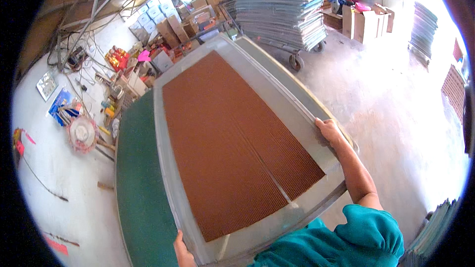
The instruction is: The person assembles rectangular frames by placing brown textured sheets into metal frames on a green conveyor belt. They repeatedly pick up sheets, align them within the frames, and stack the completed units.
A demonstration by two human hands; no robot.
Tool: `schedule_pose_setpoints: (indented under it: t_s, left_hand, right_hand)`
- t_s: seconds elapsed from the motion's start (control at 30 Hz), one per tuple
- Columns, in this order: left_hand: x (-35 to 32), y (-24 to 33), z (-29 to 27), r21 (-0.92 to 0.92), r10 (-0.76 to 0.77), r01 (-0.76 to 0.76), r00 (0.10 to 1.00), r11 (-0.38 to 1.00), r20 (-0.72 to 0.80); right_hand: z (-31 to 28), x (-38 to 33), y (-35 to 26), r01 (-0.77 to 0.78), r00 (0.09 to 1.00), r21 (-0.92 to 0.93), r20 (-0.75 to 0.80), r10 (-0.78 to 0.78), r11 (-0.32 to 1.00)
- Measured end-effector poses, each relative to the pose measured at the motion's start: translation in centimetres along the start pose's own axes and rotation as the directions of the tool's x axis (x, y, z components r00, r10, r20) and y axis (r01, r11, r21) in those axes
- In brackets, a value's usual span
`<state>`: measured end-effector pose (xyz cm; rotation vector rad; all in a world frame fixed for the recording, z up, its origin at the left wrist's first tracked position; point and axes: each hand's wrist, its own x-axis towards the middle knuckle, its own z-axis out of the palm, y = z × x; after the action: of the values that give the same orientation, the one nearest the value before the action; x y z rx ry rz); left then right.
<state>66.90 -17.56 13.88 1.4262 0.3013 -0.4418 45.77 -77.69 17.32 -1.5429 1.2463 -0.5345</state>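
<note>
A large grey metal frame (168, 178) filled with brown ribbed corrugated pads (232, 143) lies tilted over a green-topped table (138, 183). My right hand (329, 131) grips the frame's right long edge, fingers curled over the rim. My left hand (182, 252) holds the near left corner from below, only partly visible at the picture's bottom. A thin seam runs along the brown pads near the near end. My teal sleeve shows at the lower right.
A wheeled cart (297, 59) stacked high with grey frames (279, 4) stands behind. Cardboard boxes (363, 22) sit at the back right, more boxes and clutter at the back left. Tools and cables hang on the white wall (64, 133). Further panel stacks (424, 27) stand right.
</note>
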Motion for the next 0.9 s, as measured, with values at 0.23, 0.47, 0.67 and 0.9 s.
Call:
schedule_pose_setpoints:
  t_s: [0.23,0.47,0.67,0.9]
  left_hand:
    - [10.8,5.8,14.7,0.182,-0.113,0.121,0.992,0.976,-0.054]
    - [12.1,1.0,18.6,0.41,-0.04,0.094,0.99,0.907,-0.138]
    - [11.3,0.7,20.2,0.967,0.191,-0.22,0.951,-0.125,0.241]
    - [4.8,2.9,14.2,0.992,0.364,-0.127,0.923,-0.024,0.127]
  right_hand:
    - [-1.6,12.6,-4.7,-0.055,0.997,-0.039,-0.057,0.053,0.998]
    - [-1.8,17.2,-4.3,0.026,0.999,-0.616,-0.002,-0.034,0.787]
    - [-2.0,19.3,-3.1,0.137,0.99,-0.886,0.132,-0.042,0.442]
    - [5.3,16.8,-11.0,0.348,0.845,-0.934,0.275,-0.459,0.081]
